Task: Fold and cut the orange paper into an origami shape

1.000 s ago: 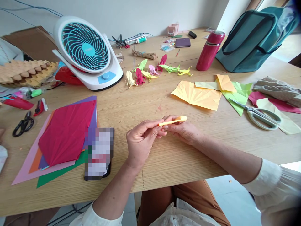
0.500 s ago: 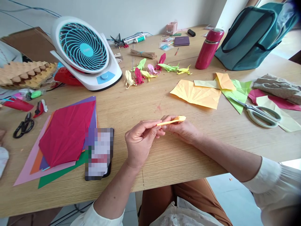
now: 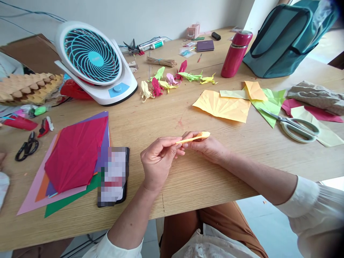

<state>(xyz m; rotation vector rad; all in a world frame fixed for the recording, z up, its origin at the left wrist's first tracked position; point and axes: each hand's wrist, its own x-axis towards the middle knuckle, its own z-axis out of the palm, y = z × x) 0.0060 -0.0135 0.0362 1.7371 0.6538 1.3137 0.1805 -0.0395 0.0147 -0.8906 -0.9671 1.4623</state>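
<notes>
Paper strip (image 3: 200, 136), orange-yellow, folded narrow: one, held between the two hands, near the front edge of the wooden surface (image 3: 188, 186). Long axis: side to side, the right end lying a little farther from the body. Thin end: at the fingertips of the left hand (image 3: 158, 156). Thick, blunt end: at the right hand (image 3: 209, 146), standing just past its thumb and forefinger. Nearer hand: neither; the strip spans both, with the fingertips close together along it.

Grip, left: thumb and forefinger pinching the thin end. Grip, right: thumb on the near side and fingers on the far side, clasping the strip towards its thick end. Whether the hands rest on the wood or hang just over it: cannot tell.

Around the hands: creased orange sheet (image 3: 221, 107), flat, beyond the right hand; scissors (image 3: 287, 123), farther right, blades pointing left, lying partly on green paper (image 3: 278, 96); phone (image 3: 114, 175), left of the left hand, beside a stack topped by a red sheet (image 3: 76, 154); coloured folded figures (image 3: 156, 87), in a loose group towards the back; red bottle (image 3: 236, 55), right of that group.

Change from one second ago: slight. Hands and strip sit a touch farther left in view; the fan (image 3: 96, 59) shows lower and the teal bag (image 3: 279, 43) higher, as if the head has tipped. Finger placement and the strip's slant look the same.
</notes>
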